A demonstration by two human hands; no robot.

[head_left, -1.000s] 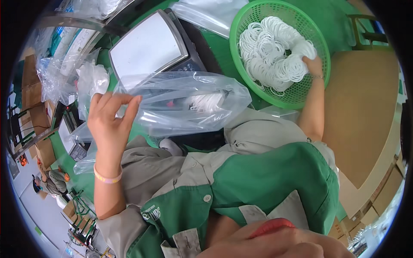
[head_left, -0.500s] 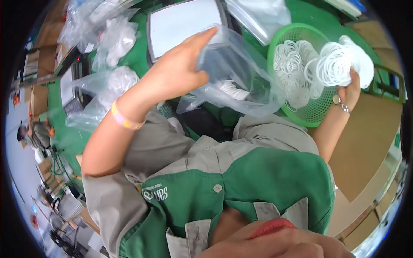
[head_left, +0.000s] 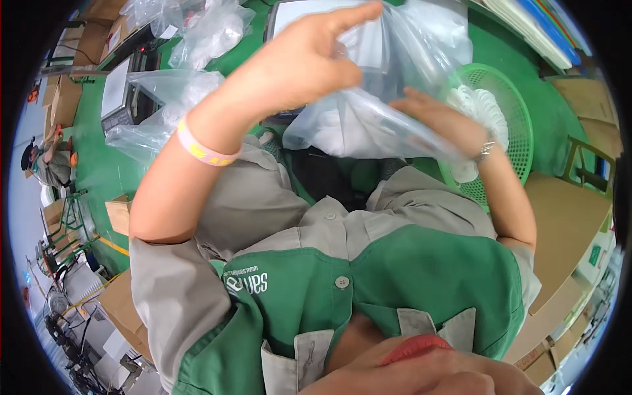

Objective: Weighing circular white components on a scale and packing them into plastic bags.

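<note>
My left hand (head_left: 322, 56) holds up the rim of a clear plastic bag (head_left: 421, 49), its index finger stretched out and thumb spread from it. Inside the lower part of the bag, white rings (head_left: 349, 125) show dimly through the film. At the bag's right side is my right hand (head_left: 441, 118), slightly blurred, with fingers extended and no rings visible in it. Just beyond that wrist, a green mesh basket (head_left: 520, 128) contains more white rings (head_left: 479, 108), partly covered by my hand and the bag.
Behind my left hand stands a scale-like device with a pale top (head_left: 289, 13). Filled clear bags (head_left: 214, 33) lie at the far left, near another scale (head_left: 118, 92). Cardboard (head_left: 566, 224) lies at right. Another person (head_left: 52, 158) is far left.
My right hand has moved left from above the basket to the bag, and the ring stack no longer shows in it. My left hand has shifted up and right with the bag's rim.
</note>
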